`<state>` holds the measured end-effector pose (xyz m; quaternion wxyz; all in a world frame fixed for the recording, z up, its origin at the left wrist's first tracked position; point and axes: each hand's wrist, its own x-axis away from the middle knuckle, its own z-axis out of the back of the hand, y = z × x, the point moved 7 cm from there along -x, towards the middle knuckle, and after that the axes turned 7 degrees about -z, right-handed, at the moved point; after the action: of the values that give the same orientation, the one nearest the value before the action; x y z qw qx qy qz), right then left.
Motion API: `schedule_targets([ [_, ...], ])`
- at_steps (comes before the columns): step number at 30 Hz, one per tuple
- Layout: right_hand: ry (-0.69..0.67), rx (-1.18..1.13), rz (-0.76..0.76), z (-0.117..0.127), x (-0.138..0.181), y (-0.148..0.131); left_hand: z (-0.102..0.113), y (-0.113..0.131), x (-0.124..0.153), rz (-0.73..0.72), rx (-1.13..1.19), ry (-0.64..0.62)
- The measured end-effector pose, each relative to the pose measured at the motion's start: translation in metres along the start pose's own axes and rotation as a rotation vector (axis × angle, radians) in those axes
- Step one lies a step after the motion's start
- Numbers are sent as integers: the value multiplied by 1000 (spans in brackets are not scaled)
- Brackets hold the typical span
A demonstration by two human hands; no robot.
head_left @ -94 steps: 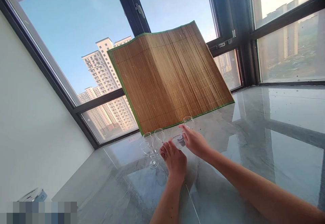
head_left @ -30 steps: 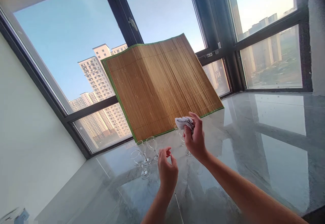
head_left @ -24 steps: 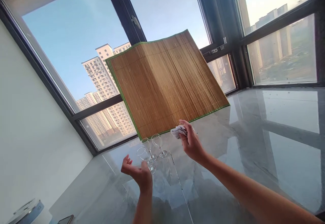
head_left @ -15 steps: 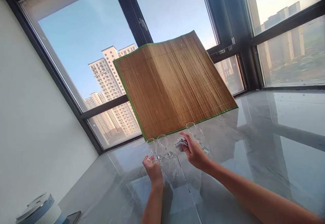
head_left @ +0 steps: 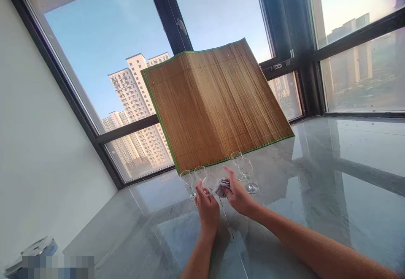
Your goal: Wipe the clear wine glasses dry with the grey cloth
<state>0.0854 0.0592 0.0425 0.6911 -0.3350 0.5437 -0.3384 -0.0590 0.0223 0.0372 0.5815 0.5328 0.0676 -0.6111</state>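
Note:
My left hand (head_left: 208, 206) is closed around a clear wine glass (head_left: 210, 182), which is raised off the surface with its rim up. Close by on the right, my right hand (head_left: 238, 194) pinches a crumpled grey cloth (head_left: 223, 187) against the side of that glass, its index finger stretched out. Behind my left hand stand two more glasses, a left one (head_left: 186, 178) and one partly hidden by my fingers (head_left: 199, 172). To the right of the cloth are another pair, a nearer glass (head_left: 246, 168) and a farther one (head_left: 236, 156).
A bamboo mat (head_left: 218, 106) with green edging leans against the window behind the glasses. The glossy grey tiled surface (head_left: 284, 203) reflects light. At the lower left stands a white and blue container (head_left: 34, 251), partly covered by a blurred patch.
My left hand has carried its wine glass rightward to the cloth, which now touches it. My right hand has shifted only slightly. The view has tilted a little.

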Motion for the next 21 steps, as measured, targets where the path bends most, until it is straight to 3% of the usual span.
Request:
schedule_targets([
  [3,-6,-92,-26,-5,5,-4,-5,-3,2,33,-27,-38],
  [8,-45,-118,59,-11,14,-25,-2,3,3,-4,-307,-29],
  [15,149,29,141,15,7,-30,-7,17,8,-255,-531,-82],
  [21,263,175,72,33,-6,-14,-3,29,5,-302,-488,-105],
])
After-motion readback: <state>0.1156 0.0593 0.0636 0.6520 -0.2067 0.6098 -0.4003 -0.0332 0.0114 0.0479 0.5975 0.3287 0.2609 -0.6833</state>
